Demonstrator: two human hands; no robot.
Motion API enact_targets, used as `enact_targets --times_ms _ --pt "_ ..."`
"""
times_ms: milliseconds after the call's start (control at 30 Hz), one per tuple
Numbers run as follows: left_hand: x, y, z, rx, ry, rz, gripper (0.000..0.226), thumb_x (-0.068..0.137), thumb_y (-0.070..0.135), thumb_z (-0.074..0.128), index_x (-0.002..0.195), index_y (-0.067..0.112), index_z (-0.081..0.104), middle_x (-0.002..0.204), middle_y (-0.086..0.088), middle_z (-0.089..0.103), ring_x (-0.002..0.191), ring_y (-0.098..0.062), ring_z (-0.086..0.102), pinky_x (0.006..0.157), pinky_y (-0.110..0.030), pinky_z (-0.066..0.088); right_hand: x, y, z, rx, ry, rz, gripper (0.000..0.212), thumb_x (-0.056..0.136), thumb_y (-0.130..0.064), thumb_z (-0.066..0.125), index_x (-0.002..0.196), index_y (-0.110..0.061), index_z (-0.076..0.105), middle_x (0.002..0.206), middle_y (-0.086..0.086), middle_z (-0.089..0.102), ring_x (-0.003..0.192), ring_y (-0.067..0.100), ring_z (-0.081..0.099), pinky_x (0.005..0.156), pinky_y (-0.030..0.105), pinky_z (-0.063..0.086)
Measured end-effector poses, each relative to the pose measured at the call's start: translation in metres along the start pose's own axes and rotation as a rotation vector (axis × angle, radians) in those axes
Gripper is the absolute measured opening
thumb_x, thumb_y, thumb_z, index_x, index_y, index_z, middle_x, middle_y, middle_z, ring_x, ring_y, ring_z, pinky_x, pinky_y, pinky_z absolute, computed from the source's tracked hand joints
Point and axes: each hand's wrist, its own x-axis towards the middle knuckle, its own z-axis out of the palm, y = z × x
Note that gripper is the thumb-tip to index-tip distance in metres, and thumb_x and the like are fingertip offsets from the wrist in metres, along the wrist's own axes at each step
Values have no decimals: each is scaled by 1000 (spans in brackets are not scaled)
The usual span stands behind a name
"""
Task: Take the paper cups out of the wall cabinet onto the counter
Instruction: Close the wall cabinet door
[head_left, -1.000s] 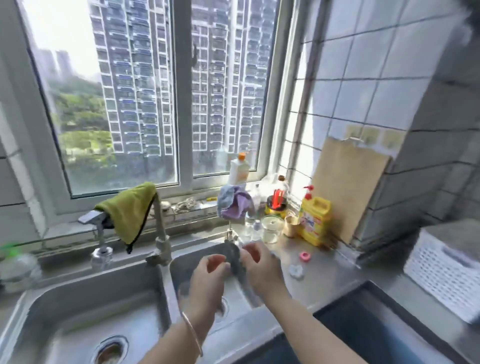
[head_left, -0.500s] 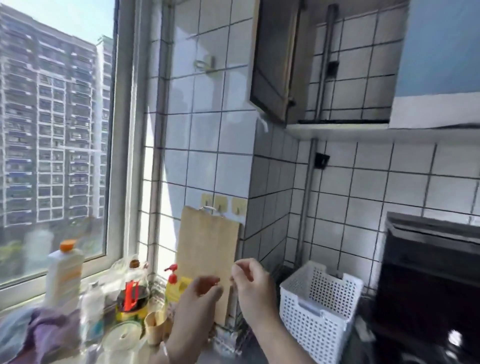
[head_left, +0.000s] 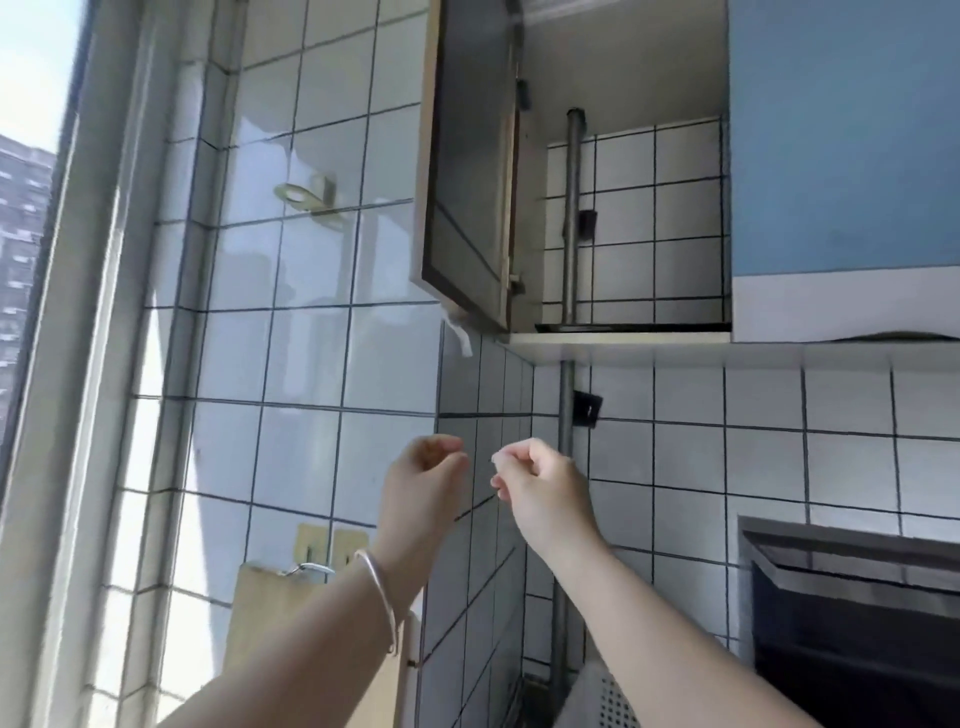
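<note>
There is one view only, from a head-worn wide-angle camera tilted upward at a tiled kitchen corner. The open wall cabinet (head_left: 597, 218) fills the upper centre of the frame, seen from below and close. A window frame (head_left: 78, 364) runs down the left edge. Both forearms enter from the bottom edge, very near the lens.

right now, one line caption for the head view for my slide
Both hands, left and right, raised empty below the open wall cabinet, door swung left; no cups in sight.
</note>
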Motion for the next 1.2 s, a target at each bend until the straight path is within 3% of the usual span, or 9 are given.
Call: enact_targets --times_ms 133,433,600,667,767,867,1000,1100,1200 --pt "52 17 11 -35 95 104 13 79 14 59 90 21 62 86 0 61 75 -14 55 79 -34 48 51 -12 -3 -81 -34 -162 15 89 -28 50 82 -23 62 79 -5 67 76 14 62 56 22 42" --pt "122 48 39 -54 287 389 49 84 17 60 130 22 43 121 7 54 105 -9 60 84 -26 52 126 -64 3 -123 -117 -559 11 90 -27 53 91 -20 62 78 -11 62 74 4 57 57 9 41" --pt "147 50 39 -37 280 482 41 76 24 60 116 21 50 118 3 62 112 -9 58 96 -44 51 151 -83 14 -111 -44 -633 19 88 -28 56 104 -18 59 103 -1 61 97 16 58 82 31 50" --pt "153 49 41 1 258 528 35 77 22 60 111 24 51 111 2 66 105 0 60 92 -34 54 157 -88 19 -165 -22 -652 32 85 -35 59 112 -18 55 109 -5 54 103 14 55 89 34 49" --pt "158 48 44 26 266 592 35 84 12 60 117 21 51 94 9 66 72 14 61 59 -1 45 162 -93 28 -213 -30 -634 45 81 -44 63 116 -18 53 113 -6 50 107 14 52 92 35 47" --pt "156 50 48 84 290 626 38 87 15 59 122 23 46 82 24 53 64 17 56 51 4 37 161 -96 33 -136 -46 -600 37 77 -44 66 104 -21 55 106 -5 51 100 19 58 87 40 52" --pt "159 47 56 154 312 700 18 89 17 56 100 27 46 78 26 49 71 32 48 57 6 35 154 -92 29 -126 26 -682 31 77 -41 67 96 -23 51 102 -4 53 94 15 56 84 34 50" --pt "162 39 72 188 344 758 17 84 25 59 88 33 45 81 14 55 79 16 54 64 -1 40 152 -80 15 -140 116 -763 31 77 -37 69 97 -23 49 101 -5 54 94 12 54 80 27 47" --pt "160 35 93 163 290 832 24 80 27 61 87 43 45 93 10 56 89 -7 57 77 -23 50 155 -64 -6 -63 178 -772 30 76 -32 71 97 -20 52 97 -4 60 91 10 59 77 25 51"
